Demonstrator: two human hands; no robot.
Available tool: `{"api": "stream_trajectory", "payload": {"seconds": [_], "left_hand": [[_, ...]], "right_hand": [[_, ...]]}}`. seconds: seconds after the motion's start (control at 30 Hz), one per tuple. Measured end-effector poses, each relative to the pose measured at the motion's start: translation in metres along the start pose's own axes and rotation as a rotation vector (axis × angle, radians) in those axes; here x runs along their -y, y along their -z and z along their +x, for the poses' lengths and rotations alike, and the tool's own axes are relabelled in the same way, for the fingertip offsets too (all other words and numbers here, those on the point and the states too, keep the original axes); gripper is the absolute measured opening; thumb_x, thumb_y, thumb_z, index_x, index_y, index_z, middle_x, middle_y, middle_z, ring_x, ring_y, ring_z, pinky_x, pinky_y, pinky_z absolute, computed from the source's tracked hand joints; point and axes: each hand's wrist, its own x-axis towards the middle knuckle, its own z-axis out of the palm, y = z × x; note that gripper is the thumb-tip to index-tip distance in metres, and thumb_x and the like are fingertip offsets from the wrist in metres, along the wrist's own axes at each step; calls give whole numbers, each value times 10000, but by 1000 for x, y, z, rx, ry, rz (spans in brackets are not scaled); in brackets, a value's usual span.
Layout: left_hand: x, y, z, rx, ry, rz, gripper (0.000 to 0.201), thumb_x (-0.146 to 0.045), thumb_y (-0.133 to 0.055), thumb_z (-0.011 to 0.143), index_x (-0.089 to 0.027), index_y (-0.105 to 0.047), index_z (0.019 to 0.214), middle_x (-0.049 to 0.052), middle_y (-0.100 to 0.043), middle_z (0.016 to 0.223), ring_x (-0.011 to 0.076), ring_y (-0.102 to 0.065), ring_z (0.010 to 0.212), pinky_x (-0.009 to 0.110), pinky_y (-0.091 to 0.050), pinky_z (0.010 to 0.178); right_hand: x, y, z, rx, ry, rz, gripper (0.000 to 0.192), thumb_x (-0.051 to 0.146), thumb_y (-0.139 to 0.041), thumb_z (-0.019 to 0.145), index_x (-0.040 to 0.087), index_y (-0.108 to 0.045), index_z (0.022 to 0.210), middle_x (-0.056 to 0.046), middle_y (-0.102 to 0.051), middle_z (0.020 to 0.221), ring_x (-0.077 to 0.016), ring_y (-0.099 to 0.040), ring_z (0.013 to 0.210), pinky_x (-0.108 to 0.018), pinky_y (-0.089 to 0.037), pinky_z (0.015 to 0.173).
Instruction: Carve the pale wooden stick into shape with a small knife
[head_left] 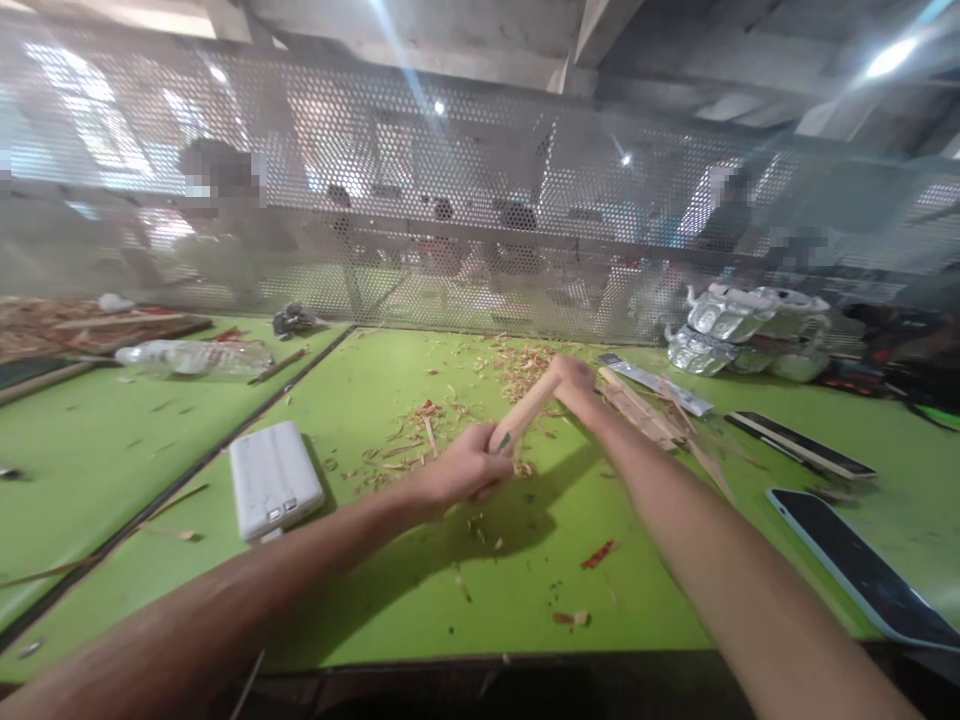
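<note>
A light wooden stick (527,408) is held slantwise above the green table (375,570). My left hand (463,467) grips its near, lower end. My right hand (571,376) closes over its far, upper end. Wood shavings (420,430) lie scattered on the table under and behind the stick. A bundle of thin wooden strips (643,412) lies just right of my right hand.
A white power bank (274,480) lies left of my hands. A dark phone (862,570) lies at the right, a flat dark bar (799,443) beyond it. Silvery foil packs (742,330) sit against the perforated metal screen (450,200). A plastic bottle (191,357) lies on the neighbouring table.
</note>
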Motion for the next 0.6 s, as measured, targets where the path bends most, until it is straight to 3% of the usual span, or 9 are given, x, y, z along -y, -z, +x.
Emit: {"api": "stream_trajectory", "payload": {"seconds": [0.1,0.23,0.4,0.6], "left_hand": [[-4,1,0,13,-19,-196,206,-149,-627,722,-215,-432,718,-87,-431,512,51,-363,384,191,-295,358],[-3,13,6,25,27,-383,245,-168,-624,755,-213,-402,659,-82,-381,512,40,-352,387,180,-274,355],[-4,16,4,191,30,-381,246,-214,-570,867,-208,-430,665,-63,-401,534,46,-363,382,184,-269,347],[-8,13,0,171,67,-308,306,-245,-570,896,-213,-414,634,-65,-385,529,42,-332,365,188,-231,324]], "right_hand": [[-17,2,6,29,-91,12,303,193,-576,939,-36,-760,1013,-268,-737,947,-186,-660,819,-255,-360,634],[-1,-2,-23,45,-4,83,355,264,-503,975,80,-786,864,-130,-740,785,-140,-609,654,-239,-339,574],[33,-3,-75,44,229,115,284,269,-563,939,141,-792,830,-98,-744,758,-172,-652,662,-235,-364,557],[38,3,-93,42,349,-70,297,229,-509,952,157,-797,951,-144,-772,849,-263,-724,781,-279,-427,596]]}}
